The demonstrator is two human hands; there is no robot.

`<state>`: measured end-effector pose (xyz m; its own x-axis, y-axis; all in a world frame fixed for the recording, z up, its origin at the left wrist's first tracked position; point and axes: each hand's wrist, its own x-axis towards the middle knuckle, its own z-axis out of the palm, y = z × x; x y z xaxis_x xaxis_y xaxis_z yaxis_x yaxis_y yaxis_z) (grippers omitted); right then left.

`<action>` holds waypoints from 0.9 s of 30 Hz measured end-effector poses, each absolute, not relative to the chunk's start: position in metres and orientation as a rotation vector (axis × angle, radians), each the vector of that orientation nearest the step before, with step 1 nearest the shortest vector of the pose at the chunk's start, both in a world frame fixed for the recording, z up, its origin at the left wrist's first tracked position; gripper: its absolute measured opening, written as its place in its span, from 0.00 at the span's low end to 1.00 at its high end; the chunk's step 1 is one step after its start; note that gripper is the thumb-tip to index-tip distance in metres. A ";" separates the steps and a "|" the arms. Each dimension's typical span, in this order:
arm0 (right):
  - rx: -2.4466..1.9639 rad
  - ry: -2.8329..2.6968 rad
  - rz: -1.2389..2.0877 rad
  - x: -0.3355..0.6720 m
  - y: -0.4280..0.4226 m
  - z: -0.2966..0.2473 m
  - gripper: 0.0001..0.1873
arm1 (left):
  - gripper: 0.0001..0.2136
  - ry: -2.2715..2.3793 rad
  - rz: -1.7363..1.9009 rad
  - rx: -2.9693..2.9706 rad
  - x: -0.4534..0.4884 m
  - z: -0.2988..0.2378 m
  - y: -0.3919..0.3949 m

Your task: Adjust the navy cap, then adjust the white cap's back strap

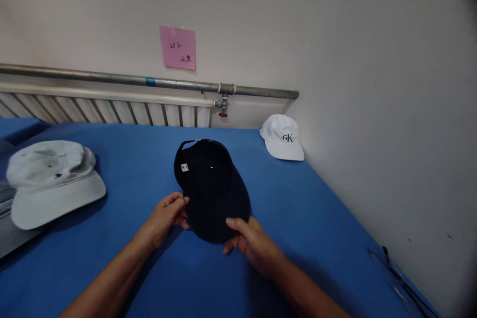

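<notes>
A black baseball cap is held above the blue surface, its hollow underside turned toward me. Its back strap is at the far end, and a small white label shows inside. My right hand pinches the brim's near edge, thumb on top and fingers beneath. At the cap's left edge, my left hand is closed with its fingertips on the rim. A white cap with dark CK lettering sits by the wall at the far right. To the left lies a whitish cap with a small dark mark.
The blue-covered surface meets a wall at the right. Behind it run a metal pipe with a red-handled valve and a white radiator. A pink note hangs above. Thin dark-framed glasses appear to lie at the right edge.
</notes>
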<state>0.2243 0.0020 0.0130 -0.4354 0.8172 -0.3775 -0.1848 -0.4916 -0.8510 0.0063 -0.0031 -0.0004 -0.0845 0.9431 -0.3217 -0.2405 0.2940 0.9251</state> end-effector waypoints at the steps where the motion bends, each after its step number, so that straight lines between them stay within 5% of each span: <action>1: -1.104 -1.017 1.925 0.228 0.006 0.015 0.18 | 0.15 1.267 1.170 0.777 0.007 0.000 -0.004; 7: -1.192 -1.150 1.657 0.245 0.023 0.023 0.15 | 0.12 1.393 1.174 1.102 0.009 0.011 -0.010; 27: -1.227 -1.333 1.510 0.251 0.021 0.029 0.18 | 0.15 1.390 1.026 1.094 0.010 0.017 -0.015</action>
